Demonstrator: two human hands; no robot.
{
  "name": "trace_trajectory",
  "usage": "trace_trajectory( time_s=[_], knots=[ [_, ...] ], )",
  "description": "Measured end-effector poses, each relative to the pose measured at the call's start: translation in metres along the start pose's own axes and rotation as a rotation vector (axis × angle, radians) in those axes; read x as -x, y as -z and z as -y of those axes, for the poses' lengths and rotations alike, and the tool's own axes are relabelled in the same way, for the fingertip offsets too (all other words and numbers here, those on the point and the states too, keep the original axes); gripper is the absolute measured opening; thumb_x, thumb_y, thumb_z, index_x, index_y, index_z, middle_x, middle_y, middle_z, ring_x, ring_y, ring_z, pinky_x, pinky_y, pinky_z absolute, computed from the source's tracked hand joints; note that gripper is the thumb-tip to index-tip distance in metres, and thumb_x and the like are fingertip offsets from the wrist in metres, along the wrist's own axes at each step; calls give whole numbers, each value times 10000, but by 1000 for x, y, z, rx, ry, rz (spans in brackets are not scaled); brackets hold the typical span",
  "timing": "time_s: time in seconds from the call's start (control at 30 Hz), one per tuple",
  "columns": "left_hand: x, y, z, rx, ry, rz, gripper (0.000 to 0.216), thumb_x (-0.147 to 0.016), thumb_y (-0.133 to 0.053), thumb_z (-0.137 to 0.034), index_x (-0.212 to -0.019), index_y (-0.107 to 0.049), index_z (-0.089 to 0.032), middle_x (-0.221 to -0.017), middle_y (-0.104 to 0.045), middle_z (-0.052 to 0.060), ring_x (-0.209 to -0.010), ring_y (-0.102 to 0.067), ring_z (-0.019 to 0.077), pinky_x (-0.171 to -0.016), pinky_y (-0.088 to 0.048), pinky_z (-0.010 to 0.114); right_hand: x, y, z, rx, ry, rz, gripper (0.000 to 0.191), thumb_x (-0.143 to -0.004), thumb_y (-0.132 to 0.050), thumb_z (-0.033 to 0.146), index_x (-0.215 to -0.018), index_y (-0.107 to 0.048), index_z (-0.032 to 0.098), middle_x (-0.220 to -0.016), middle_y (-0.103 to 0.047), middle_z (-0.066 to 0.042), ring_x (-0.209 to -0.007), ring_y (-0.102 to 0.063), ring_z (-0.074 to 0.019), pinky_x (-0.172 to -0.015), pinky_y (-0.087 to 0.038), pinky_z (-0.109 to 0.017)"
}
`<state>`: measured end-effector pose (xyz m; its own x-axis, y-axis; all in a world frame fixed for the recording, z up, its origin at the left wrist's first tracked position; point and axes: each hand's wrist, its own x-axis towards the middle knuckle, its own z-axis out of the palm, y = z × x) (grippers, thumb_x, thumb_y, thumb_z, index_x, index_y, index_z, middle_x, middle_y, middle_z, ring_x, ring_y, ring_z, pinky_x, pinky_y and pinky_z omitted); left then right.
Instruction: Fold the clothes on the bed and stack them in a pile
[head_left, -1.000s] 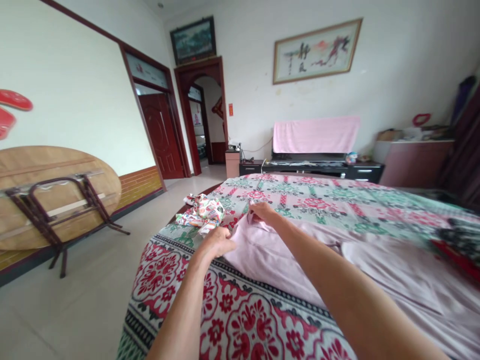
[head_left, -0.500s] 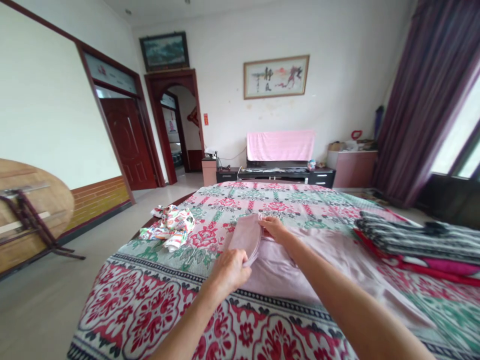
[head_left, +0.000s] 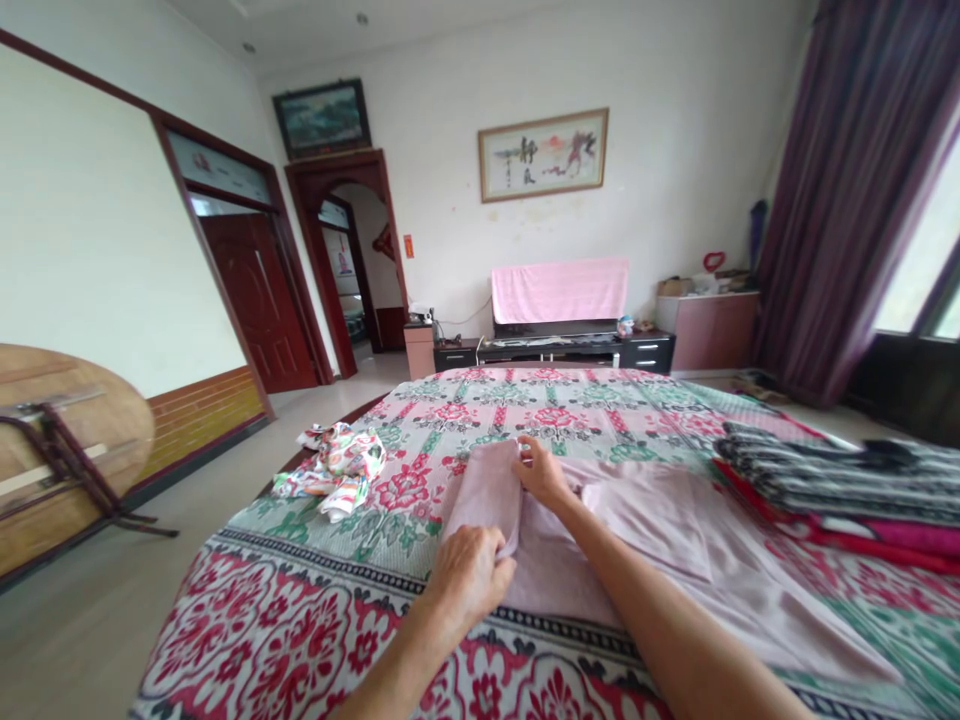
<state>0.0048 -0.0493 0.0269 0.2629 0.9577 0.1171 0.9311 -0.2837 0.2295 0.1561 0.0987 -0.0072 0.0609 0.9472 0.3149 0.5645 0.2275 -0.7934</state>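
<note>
A pale pink garment (head_left: 652, 510) lies stretched across the bed, its kind unclear. At its left end a smooth folded section (head_left: 486, 480) rests on the rest of the cloth. My left hand (head_left: 471, 565) is closed on the near corner of that fold, thumb toward the right. Around the fold's far right corner, my right hand (head_left: 541, 472) pinches the cloth between thumb and fingers. My right forearm crosses over the garment and covers part of it.
A crumpled colourful printed cloth (head_left: 341, 470) lies at the bed's left edge. Folded black-and-white textiles (head_left: 825, 475) are stacked over red ones on the right. The patterned bedspread (head_left: 285, 630) covers the bed. A folded round table (head_left: 67, 440) leans at the left wall.
The folded section has come down flatter onto the cloth, with both hands still at its corners. The garment's right part looks more spread out. The view has tilted slightly.
</note>
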Motion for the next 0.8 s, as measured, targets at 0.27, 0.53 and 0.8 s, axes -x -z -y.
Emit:
trace_trajectory(
  time_s=[0.27,0.53,0.8],
  knots=[
    [-3,-1,3,149,-84,47,223,-745,-528,-336,-659,-659,-177,-580,-598,-1,-588,-505,114,-558,-294,228,-1,-2,-9,74,-7,1,440,-738,-533,145,-1177,-526,170,-904,-695,-61,-761,-644,-143,-692,-454,-220],
    [-1,4,-7,197,-40,66,231,-771,-508,-272,-875,-706,-215,-716,-676,17,-681,-586,133,-653,-376,210,-1,4,-3,74,-46,-60,395,-728,-533,140,-1116,-568,201,-886,-699,-33,-782,-641,-148,-717,-455,-232],
    [-4,-7,-7,268,-133,-32,246,-768,-500,-280,-883,-703,-203,-712,-673,5,-650,-575,118,-604,-377,206,-3,9,-7,46,-80,-67,408,-739,-536,176,-1146,-552,176,-905,-690,-46,-750,-645,-140,-661,-463,-215]
  ],
)
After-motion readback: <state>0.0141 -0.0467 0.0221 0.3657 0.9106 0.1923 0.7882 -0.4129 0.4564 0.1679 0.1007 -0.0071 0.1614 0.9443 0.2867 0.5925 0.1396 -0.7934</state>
